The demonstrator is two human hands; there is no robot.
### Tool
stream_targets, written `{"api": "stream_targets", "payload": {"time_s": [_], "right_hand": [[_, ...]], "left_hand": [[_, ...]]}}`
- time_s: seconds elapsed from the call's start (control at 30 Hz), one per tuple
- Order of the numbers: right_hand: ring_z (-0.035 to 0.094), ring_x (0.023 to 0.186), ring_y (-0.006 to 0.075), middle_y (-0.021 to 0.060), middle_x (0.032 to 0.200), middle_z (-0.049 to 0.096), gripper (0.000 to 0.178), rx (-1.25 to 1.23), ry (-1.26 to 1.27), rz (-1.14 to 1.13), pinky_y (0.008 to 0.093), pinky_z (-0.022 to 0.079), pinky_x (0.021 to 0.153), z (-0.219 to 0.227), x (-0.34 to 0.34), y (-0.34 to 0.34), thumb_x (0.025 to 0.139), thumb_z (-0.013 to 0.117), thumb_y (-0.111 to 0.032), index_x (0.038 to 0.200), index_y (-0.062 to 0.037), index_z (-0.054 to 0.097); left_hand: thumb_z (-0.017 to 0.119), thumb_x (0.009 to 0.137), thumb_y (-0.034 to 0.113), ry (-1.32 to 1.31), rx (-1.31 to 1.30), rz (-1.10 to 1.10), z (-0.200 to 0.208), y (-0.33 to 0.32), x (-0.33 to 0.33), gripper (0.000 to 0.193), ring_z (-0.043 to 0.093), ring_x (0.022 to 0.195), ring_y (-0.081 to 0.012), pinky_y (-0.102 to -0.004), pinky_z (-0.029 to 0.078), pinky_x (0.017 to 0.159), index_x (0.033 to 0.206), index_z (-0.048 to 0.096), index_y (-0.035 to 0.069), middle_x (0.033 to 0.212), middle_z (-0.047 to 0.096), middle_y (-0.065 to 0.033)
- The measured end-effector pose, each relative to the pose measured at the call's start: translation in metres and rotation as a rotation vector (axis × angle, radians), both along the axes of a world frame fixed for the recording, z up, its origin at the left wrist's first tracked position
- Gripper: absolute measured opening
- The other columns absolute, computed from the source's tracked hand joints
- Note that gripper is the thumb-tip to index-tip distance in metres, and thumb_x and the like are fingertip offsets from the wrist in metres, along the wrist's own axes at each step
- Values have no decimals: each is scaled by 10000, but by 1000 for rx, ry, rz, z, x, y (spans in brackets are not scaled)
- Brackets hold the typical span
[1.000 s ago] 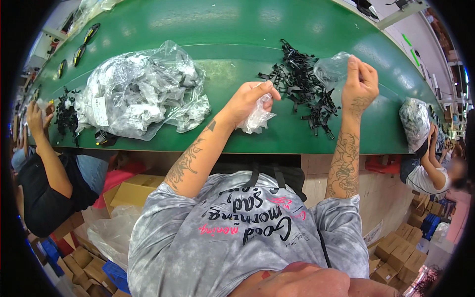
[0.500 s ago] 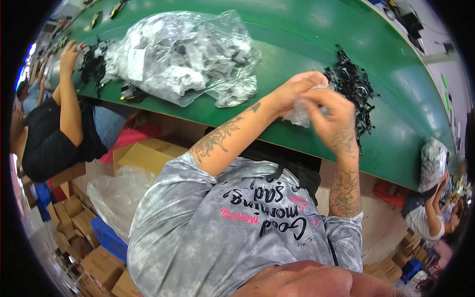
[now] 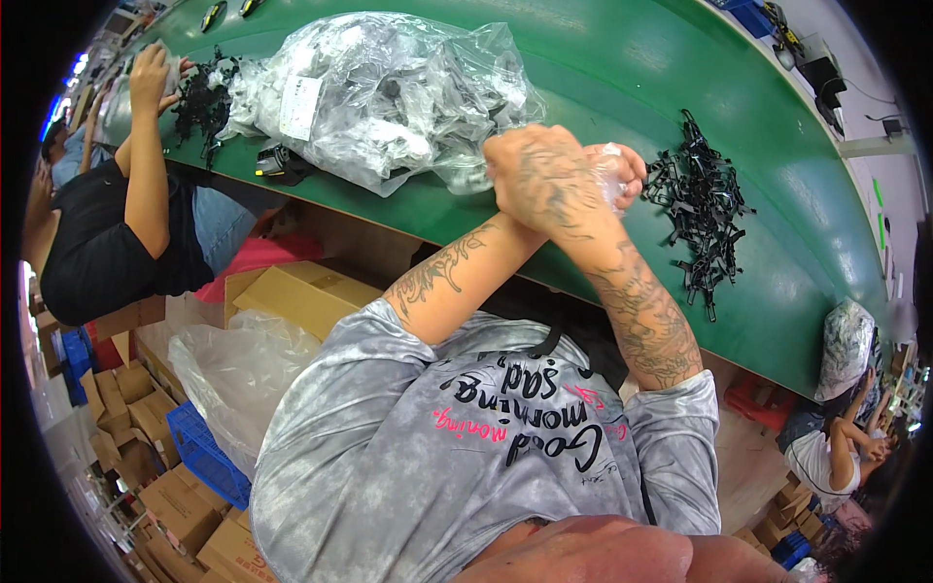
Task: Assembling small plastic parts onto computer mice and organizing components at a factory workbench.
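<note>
My forearms cross over the green table. My left hand (image 3: 628, 173), partly hidden behind the right wrist, is closed around a small crumpled clear plastic bag (image 3: 609, 167). Above the left wrist, my right hand (image 3: 539, 175) is closed with its back showing; what its fingers hold, if anything, is hidden. It is beside the right end of a large clear sack (image 3: 389, 92) stuffed with small clear bags with dark contents. Right of my left hand, a tangled pile of small black plastic parts (image 3: 705, 209) lies on the table.
The green tabletop (image 3: 632, 68) curves across the view. At the left a co-worker (image 3: 107, 238) handles clear plastic beside another black pile (image 3: 204, 107). A yellow-black tool (image 3: 280, 163) lies by the table edge. Below are an open carton (image 3: 301, 291), a blue crate (image 3: 206, 452) and several boxes.
My right hand has swung left across my left wrist, away from the small bag. My left hand keeps the bag. The view has shifted slightly.
</note>
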State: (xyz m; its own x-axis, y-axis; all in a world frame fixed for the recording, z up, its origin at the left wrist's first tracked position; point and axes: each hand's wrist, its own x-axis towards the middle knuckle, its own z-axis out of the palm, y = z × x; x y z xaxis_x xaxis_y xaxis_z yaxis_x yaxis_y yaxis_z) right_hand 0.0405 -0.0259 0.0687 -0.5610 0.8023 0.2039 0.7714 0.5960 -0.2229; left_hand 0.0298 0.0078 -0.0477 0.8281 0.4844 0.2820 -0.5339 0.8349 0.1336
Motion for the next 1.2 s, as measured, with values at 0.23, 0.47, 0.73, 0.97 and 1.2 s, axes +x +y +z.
{"api": "stream_targets", "payload": {"time_s": [0.23,0.47,0.73,0.97,1.2], "right_hand": [[577,726,32,-13,841,690,152,-366,1144,-445,192,446,633,64,136,-30,994,703,-136,991,16,700],[560,720,26,-34,821,666,148,-390,1123,-607,198,445,637,26,151,-61,951,759,-132,960,4,704],[580,776,54,-21,873,641,160,-168,1161,-770,209,469,661,4,239,-96,836,707,24,986,-27,688],[623,925,120,62,1011,700,334,-710,964,-474,284,533,804,24,182,-62,944,743,-205,1185,24,702],[523,708,39,-31,773,621,183,-578,981,-630,224,428,627,25,195,-68,986,693,-181,945,-3,711]], "left_hand": [[697,931,308,425,118,285,58,-29,-15,466,569,712,-142,-304,484,566,1297,554,58,911,595,-42],[746,942,317,688,278,264,66,-35,-7,369,537,627,-120,-281,442,520,1170,605,63,813,581,-34],[709,975,434,673,121,410,61,-25,-7,406,652,635,-150,-298,541,560,977,660,31,760,666,-65],[790,937,324,564,471,54,59,-36,-1,397,640,769,-95,-275,527,716,1150,693,3,898,700,-20],[767,862,117,687,382,123,60,-28,-4,172,651,686,-133,-287,538,631,922,630,32,820,677,-50]]}}
